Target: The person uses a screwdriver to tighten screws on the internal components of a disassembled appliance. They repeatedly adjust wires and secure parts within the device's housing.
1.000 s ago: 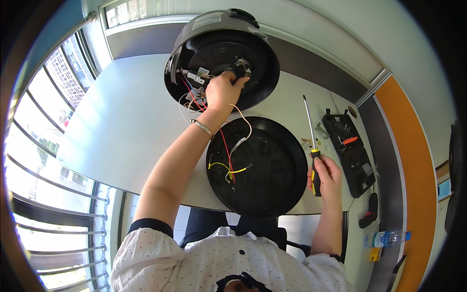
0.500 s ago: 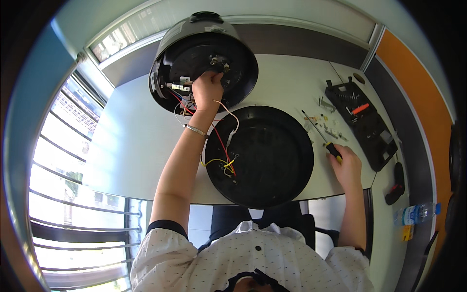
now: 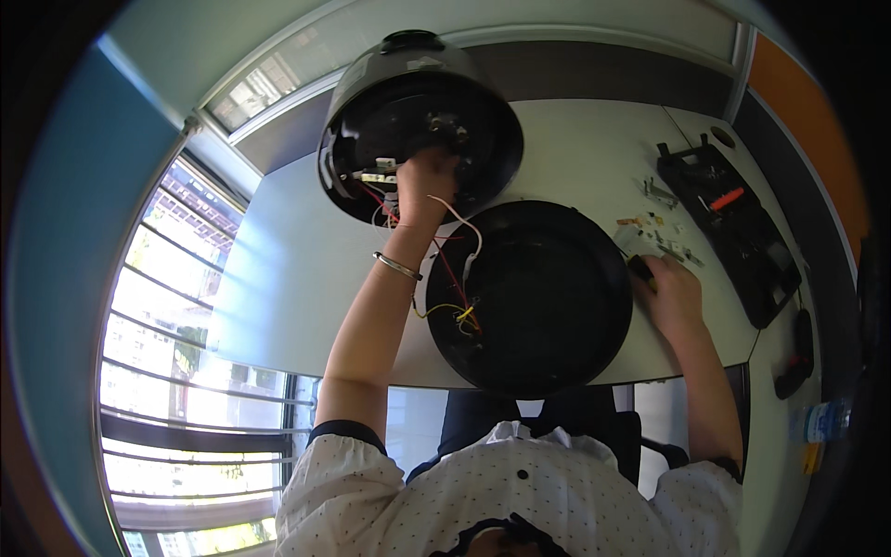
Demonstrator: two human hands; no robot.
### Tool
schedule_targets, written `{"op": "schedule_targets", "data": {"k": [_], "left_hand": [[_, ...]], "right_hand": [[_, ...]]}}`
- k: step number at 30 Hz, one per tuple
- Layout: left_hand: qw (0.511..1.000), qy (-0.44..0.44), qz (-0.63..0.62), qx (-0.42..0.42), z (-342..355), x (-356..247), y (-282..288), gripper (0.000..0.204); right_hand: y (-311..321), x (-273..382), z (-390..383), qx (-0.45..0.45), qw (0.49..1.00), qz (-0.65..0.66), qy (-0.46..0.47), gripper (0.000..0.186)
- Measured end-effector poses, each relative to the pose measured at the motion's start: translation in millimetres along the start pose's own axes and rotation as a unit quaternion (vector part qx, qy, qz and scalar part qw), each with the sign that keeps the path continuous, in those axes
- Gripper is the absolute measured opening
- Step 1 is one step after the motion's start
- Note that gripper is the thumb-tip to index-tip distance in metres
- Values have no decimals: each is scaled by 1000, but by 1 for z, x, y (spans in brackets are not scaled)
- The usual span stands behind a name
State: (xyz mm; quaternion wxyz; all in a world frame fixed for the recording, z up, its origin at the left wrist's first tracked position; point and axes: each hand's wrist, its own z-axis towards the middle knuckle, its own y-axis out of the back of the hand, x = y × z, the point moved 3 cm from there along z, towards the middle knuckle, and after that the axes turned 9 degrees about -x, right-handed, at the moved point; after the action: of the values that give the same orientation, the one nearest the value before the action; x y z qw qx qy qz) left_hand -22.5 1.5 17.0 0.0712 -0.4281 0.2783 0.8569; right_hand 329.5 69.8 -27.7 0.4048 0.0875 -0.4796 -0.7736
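Note:
A black appliance housing (image 3: 501,181) lies tipped on its side, its open end toward me. My left hand (image 3: 429,181) reaches into it with curled fingers; the fingertips and anything they hold are hidden. Red, white and yellow wires (image 3: 449,265) run from the housing, beside my left wrist, to a round black pan-like part (image 3: 548,288) in front of me. To the right of that part, my right hand (image 3: 676,295) grips a screwdriver (image 3: 640,270) by its black and yellow handle, low over the table. Its shaft is hard to make out.
Small metal parts and screws (image 3: 661,232) are scattered on the white table (image 3: 297,278), beyond my right hand. An open black tool case (image 3: 733,232) with an orange-red tool lies farther right. Near the right rim are a black tool (image 3: 795,357) and a plastic bottle (image 3: 824,420).
The whole view has shifted, so the scene sits farther right. My right hand has moved the screwdriver closer to the round black part. My left hand stays inside the housing.

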Motion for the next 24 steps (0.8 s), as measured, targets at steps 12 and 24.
{"op": "schedule_targets", "data": {"k": [12,24], "left_hand": [[945,-265,94,-169,-60,-5,79,22],[956,-86,102,-262,-32,41,115,103]], "right_hand": [[-7,2,5,-5,997,-62,55,29],[27,81,70,-108,960,236,101,14]]}}
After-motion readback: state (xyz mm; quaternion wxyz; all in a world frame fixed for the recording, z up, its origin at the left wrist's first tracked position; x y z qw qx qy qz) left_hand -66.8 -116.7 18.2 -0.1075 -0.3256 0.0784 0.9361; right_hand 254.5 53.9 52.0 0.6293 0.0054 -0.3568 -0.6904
